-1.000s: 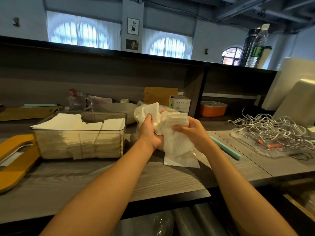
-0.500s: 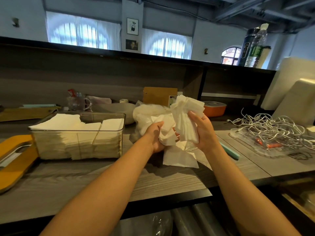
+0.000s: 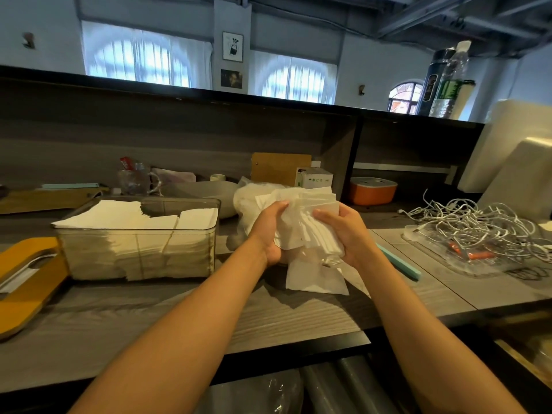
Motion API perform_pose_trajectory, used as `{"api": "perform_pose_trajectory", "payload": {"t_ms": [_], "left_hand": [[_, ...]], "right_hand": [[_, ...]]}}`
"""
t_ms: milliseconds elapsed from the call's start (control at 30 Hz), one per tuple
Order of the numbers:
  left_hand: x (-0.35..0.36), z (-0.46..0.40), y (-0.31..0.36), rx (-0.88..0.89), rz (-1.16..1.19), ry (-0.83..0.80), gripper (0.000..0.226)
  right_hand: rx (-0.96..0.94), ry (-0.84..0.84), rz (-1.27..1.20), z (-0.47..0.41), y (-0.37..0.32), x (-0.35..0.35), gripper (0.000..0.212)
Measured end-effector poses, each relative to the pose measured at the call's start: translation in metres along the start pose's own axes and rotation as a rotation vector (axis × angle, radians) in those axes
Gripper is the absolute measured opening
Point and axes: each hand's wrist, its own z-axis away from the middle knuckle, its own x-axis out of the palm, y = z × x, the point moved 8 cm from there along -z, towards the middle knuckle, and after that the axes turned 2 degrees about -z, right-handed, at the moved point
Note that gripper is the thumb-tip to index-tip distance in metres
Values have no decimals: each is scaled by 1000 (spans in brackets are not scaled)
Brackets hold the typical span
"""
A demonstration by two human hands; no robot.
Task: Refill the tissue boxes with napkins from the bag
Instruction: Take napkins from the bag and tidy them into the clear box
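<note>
Both hands hold a bunch of white napkins (image 3: pixel 304 222) above the grey counter. My left hand (image 3: pixel 268 231) grips the bunch from the left and my right hand (image 3: pixel 346 234) from the right. Behind them lies the crumpled clear plastic bag (image 3: pixel 251 198). One loose napkin (image 3: pixel 313 276) rests flat on the counter under the hands. To the left stands a clear plastic tissue box (image 3: pixel 137 243) without its lid, filled near the rim with stacked white napkins.
An orange-yellow wooden lid (image 3: pixel 27 282) lies at the far left. A teal strip (image 3: pixel 400 264) and a clear tray of tangled white cables (image 3: pixel 478 234) sit to the right. A small white carton (image 3: pixel 313 180), orange container (image 3: pixel 373 191) and glass mug (image 3: pixel 134 182) stand behind.
My right hand had lifted a bunch of napkins up out of the bag. It has now come down and my left hand has joined it on the bunch.
</note>
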Motion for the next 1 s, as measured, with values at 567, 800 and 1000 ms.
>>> {"api": "perform_pose_trajectory", "payload": {"t_ms": [567, 800, 1000], "left_hand": [[-36, -9, 32, 373, -199, 374, 32], [-15, -9, 21, 310, -292, 220, 6], [4, -6, -2, 120, -91, 47, 46]], "right_hand": [[-101, 335, -24, 2, -7, -32, 21], [-191, -106, -403, 4, -22, -6, 42], [-101, 128, 58, -3, -1, -1, 26]]}}
